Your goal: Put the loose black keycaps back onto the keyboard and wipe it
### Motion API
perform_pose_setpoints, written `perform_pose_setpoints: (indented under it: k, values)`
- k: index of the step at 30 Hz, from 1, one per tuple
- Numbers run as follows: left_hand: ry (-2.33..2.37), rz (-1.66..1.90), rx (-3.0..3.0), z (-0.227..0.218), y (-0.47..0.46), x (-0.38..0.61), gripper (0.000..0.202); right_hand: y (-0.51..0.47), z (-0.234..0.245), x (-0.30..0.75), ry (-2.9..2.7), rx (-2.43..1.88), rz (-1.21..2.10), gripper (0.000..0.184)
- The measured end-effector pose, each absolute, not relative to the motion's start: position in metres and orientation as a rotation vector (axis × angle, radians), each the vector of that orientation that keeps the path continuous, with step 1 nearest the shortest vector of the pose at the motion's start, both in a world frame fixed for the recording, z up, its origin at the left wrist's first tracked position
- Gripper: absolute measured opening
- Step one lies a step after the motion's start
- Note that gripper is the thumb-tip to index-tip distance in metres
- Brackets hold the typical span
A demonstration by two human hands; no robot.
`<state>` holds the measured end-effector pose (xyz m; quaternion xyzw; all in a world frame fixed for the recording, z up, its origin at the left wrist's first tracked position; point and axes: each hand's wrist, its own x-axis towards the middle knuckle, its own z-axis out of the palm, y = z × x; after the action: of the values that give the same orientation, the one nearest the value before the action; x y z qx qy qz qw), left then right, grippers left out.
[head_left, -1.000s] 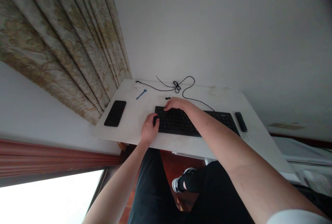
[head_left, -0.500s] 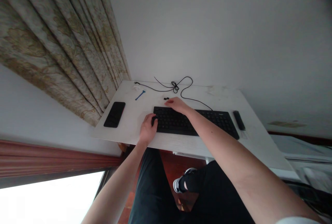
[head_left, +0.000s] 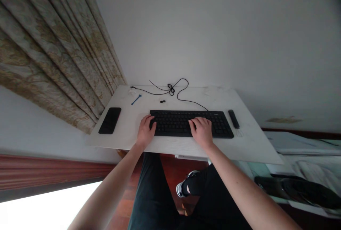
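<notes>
A black wired keyboard (head_left: 173, 123) lies flat on the white desk. My left hand (head_left: 146, 129) rests at its left end, with the thumb apart from the fingers and the fingertips at the edge keys. Over the keys right of the middle lies my right hand (head_left: 202, 130), palm down, thumb spread from the fingers. It covers part of the keyboard. Behind the keyboard are two small black pieces (head_left: 162, 101), too small to name. A black cable (head_left: 171, 89), tied in a bundle, runs from the keyboard's back edge across the desk.
A dark phone (head_left: 109, 120) lies at the desk's left side. Near the back left are a blue tool (head_left: 136, 99) and a crumpled white scrap (head_left: 132, 91). Right of the keyboard sits a long black object (head_left: 233, 119). The curtain (head_left: 61, 45) hangs at the left; the wall (head_left: 170, 27) stands behind.
My right hand has moved back and to the right, from near the small black pieces onto the keyboard keys. My left hand stays at the keyboard's left end. The view has shifted slightly.
</notes>
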<state>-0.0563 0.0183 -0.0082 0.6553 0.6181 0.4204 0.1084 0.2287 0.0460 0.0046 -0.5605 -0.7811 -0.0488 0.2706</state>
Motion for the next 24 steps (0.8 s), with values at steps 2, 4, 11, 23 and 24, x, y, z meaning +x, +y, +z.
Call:
perform_pose_setpoints:
  k: [2, 4, 11, 23, 24]
  values:
    - [1.825, 1.226, 1.956, -0.003, 0.034, -0.056, 0.027, 0.043, 0.003, 0.228, -2.129, -1.473, -0.152, 0.03]
    - [1.837, 1.165, 1.986, 0.005, 0.058, -0.054, 0.027, 0.045, 0.002, 0.228, -2.134, -1.442, -0.168, 0.03]
    - [1.894, 0.655, 2.174, 0.025, 0.153, -0.035, 0.035, 0.049, 0.001, 0.232, -2.125, -1.406, -0.188, 0.027]
    - [1.983, 0.323, 2.292, 0.029, 0.185, -0.008, 0.023, 0.048, 0.003, 0.234, -2.113, -1.419, -0.154, 0.023]
    - [1.98, 0.353, 2.285, 0.03, 0.184, -0.006, 0.023, 0.048, 0.003, 0.234, -2.112, -1.417, -0.153, 0.023]
